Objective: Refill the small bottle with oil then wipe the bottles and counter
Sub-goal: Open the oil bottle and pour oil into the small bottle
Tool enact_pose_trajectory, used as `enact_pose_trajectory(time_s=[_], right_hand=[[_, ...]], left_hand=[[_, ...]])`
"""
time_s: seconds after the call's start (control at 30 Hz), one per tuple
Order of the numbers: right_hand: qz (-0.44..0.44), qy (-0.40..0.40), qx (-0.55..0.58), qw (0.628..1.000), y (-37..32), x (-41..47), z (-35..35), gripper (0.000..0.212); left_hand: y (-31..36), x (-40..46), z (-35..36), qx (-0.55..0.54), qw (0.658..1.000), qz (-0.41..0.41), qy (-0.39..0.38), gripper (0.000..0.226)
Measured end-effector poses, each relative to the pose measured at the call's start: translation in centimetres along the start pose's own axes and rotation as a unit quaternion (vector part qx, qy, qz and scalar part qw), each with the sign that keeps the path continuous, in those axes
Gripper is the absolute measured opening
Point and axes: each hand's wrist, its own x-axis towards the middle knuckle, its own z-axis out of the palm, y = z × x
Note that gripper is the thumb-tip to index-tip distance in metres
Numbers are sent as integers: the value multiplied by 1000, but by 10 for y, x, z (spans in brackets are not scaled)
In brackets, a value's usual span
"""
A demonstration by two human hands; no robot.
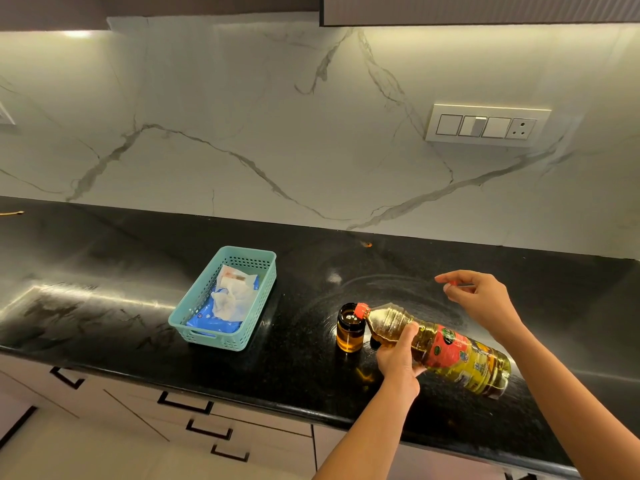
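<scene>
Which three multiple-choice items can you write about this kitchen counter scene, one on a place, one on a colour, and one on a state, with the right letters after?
1. Where does the basket stand in relation to the small bottle?
A. To its left
B. To its right
C. On top of it

2. What colour is the neck ring of the large oil bottle?
A. Blue
B. Red
C. White

3. How is the large oil bottle held?
A. Upright on the counter
C. Lying flat in the basket
B. Tilted, mouth over the small bottle

Answers:
1. A, the teal basket sits further left on the black counter.
2. B, red shows at its mouth.
3. B, the left hand tips it; the right hand is raised apart, pinching something small and red.
</scene>
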Motion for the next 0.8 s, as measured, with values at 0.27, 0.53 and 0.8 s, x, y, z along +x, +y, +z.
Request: enact_pose_trajectory(time_s=[0.27, 0.53, 0.8], right_hand=[[-6, 2, -3, 1000, 3, 0, -2, 17], [-7, -3, -1, 1000, 5, 0, -3, 18], [-9, 0, -1, 1000, 7, 1, -3, 18]], left_hand=[[1, -3, 3, -1, 1000, -4, -2, 55], [0, -4, 5, -7, 1000, -6, 3, 59], [1, -6, 6, -14, 1000, -8, -2, 59]])
